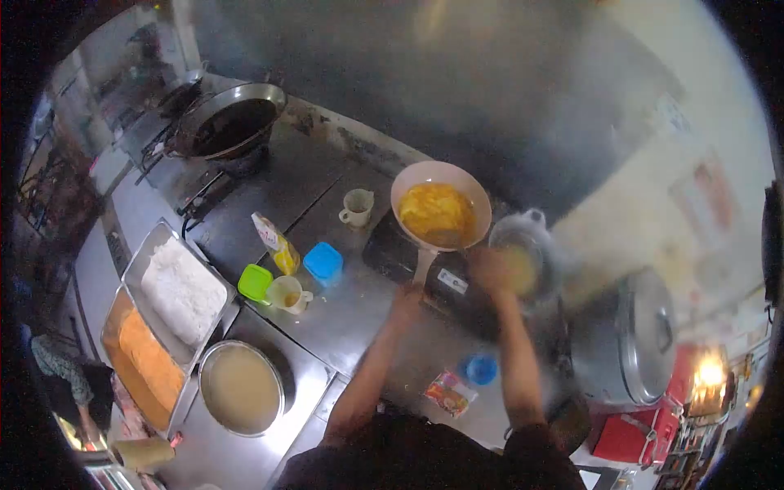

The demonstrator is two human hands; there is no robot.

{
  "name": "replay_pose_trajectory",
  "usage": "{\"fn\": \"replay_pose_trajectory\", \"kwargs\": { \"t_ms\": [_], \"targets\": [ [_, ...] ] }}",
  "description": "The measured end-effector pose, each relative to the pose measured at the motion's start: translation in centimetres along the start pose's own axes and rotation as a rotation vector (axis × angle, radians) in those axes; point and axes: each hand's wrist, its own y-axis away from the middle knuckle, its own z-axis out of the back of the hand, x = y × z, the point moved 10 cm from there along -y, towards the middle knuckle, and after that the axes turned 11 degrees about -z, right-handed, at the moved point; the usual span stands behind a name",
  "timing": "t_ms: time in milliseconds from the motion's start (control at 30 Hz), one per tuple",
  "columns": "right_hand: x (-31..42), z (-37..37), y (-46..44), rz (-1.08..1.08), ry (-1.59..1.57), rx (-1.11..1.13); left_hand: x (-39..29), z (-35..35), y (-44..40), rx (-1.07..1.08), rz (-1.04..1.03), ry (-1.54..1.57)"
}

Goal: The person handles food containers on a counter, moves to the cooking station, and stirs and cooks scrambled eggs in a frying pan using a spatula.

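Observation:
A pink pan (pixel 401 186) holding a yellow egg-like mass (pixel 433 210) sits on the black stove (pixel 388 245). My left hand (pixel 407 303) is closed around the lower end of the pan's handle (pixel 425 266). At the pan's right edge is my right hand (pixel 490 271), its fingers curled; a utensil seems to reach from it into the pan, but what it grips is blurred. Right beside that hand stands a steaming pot (pixel 542 237) with pale yellow contents.
A large lidded pot (pixel 604 343) stands at right. A wok (pixel 273 96) is at back left. Trays of white powder (pixel 184 290) and orange crumbs (pixel 149 355), a bowl of batter (pixel 242 388), cups and small containers lie left. Another person's arm (pixel 77 380) shows far left.

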Motion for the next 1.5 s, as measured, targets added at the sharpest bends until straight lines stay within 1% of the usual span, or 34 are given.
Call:
{"fn": "replay_pose_trajectory", "kwargs": {
  "t_ms": [33, 67, 133, 200, 233, 267, 300, 333, 400, 433, 467, 500, 567, 633, 700, 733, 800, 833, 900, 933, 967, 1000, 1033, 1100, 1133, 1167, 1200, 1233, 1267, 1333, 1367, 1400, 1467, 1500],
  "targets": [
    [1.2, 1.2, 0.6, -0.051, -0.075, -0.046, -1.0, -0.4, -0.3, 0.035, -0.096, -0.024],
    [1.6, 2.1, 1.5, -0.113, -0.152, -0.090, -1.5, 0.1, -0.5, -0.055, -0.108, -0.091],
    [0.3, 0.6, -1.5, -0.089, -0.116, -0.124, -2.2, 1.1, -0.4, -0.146, -0.126, -0.158],
    [-2.0, -0.3, -4.6, -0.058, -0.077, -0.168, -2.2, 0.6, -0.3, -0.022, -0.096, -0.158],
    [-4.1, 0.2, -6.3, -0.126, -0.133, -0.212, -2.3, 0.5, -0.7, 0.015, -0.093, -0.159],
    [-4.8, 1.3, -6.9, -0.198, -0.186, -0.247, -2.5, 0.7, -0.6, 0.003, -0.140, -0.270],
    [-4.4, 1.5, -7.4, -0.190, -0.184, -0.245, -2.3, 0.4, -0.4, -0.004, -0.160, -0.325],
    [-4.4, 0.6, -7.8, -0.224, -0.180, -0.139, -2.1, 0.1, -0.3, -0.013, -0.179, -0.380],
    [-4.3, -2.3, -8.1, -0.261, -0.182, -0.034, -0.9, 0.7, -0.5, -0.151, -0.129, -0.131],
    [-4.6, -4.9, -8.2, -0.196, -0.141, -0.153, -0.6, 1.0, -0.6, -0.197, -0.112, -0.049],
    [-4.3, -6.1, -7.8, -0.129, -0.099, -0.274, 0.3, 0.5, -1.0, -0.092, 0.050, 0.025],
    [-3.3, -4.8, -5.7, -0.130, -0.101, -0.274, 1.5, -0.4, -0.8, 0.013, 0.215, 0.099],
    [-0.7, -0.2, -2.4, -0.119, -0.197, -0.225, 6.4, -0.4, -1.1, 0.006, 0.217, 0.148],
    [-1.4, 0.7, -4.0, -0.087, -0.205, -0.169, 6.6, -1.2, -0.4, -0.013, 0.231, 0.213],
    [-3.4, -3.3, -6.9, -0.089, -0.190, -0.132, -2.0, 0.8, -0.3, -0.197, -0.017, -0.153],
    [-4.4, -6.0, -9.0, -0.063, -0.260, -0.290, -2.5, 0.7, -0.4, -0.180, -0.016, -0.151],
    [-3.6, -4.3, -7.1, -0.057, -0.319, -0.460, 0.8, -0.8, 0.6, -0.128, 0.354, 0.274],
    [-3.0, -3.7, -5.9, -0.043, -0.287, -0.404, 0.6, -1.1, 0.4, -0.115, 0.354, 0.280],
    [-0.7, 3.6, -2.3, -0.027, -0.252, -0.343, 0.5, -0.9, 0.6, -0.082, 0.372, 0.222],
    [-0.5, 6.0, -2.0, -0.104, -0.122, -0.043, 0.5, -0.6, 0.7, -0.069, 0.382, 0.190],
    [-1.1, 6.0, -1.3, -0.179, 0.008, 0.256, 0.4, -0.3, 0.7, -0.056, 0.390, 0.156],
    [-1.3, 6.5, -0.9, -0.175, 0.011, 0.254, 0.5, 0.0, 0.4, -0.047, 0.394, 0.124],
    [-1.5, 7.0, 0.0, -0.166, 0.005, 0.171, 0.6, 0.1, 0.5, -0.053, 0.393, 0.128],
    [-1.0, 8.7, 2.2, -0.140, -0.006, 0.004, 2.0, 0.4, 0.1, 0.010, 0.314, -0.139],
    [-0.1, 8.7, 2.6, -0.180, -0.007, 0.032, 3.4, 0.4, -0.2, 0.026, 0.287, -0.228],
    [1.6, 9.3, 3.3, -0.221, -0.007, 0.059, 7.1, -0.6, -0.9, 0.004, 0.237, 0.097],
    [2.5, 7.1, 2.8, -0.215, -0.057, 0.069, 6.6, -1.7, -1.4, -0.019, 0.180, 0.420],
    [3.4, 4.9, 2.4, -0.210, -0.107, 0.079, 6.9, -1.9, -1.1, -0.023, 0.183, 0.421],
    [1.7, -0.8, -0.5, -0.106, -0.215, -0.040, 4.8, -0.9, -0.2, -0.147, 0.307, 0.274],
    [2.5, -5.1, -3.2, 0.073, -0.168, -0.168, 4.6, 0.7, 1.2, -0.263, 0.431, 0.123],
    [2.9, -6.5, -4.2, 0.129, -0.151, -0.215, 4.8, 0.5, 0.5, -0.129, 0.275, 0.228],
    [2.2, -7.0, -5.5, 0.058, -0.217, -0.245, 4.4, -0.4, -0.2, 0.006, 0.115, 0.332],
    [1.3, -6.2, -7.1, -0.012, -0.289, -0.283, 6.3, -0.4, -0.1, 0.007, 0.166, 0.295],
    [0.7, -3.9, -7.4, -0.010, -0.320, -0.438, 7.2, -0.2, -0.3, 0.000, 0.217, 0.258]
  ]
}}
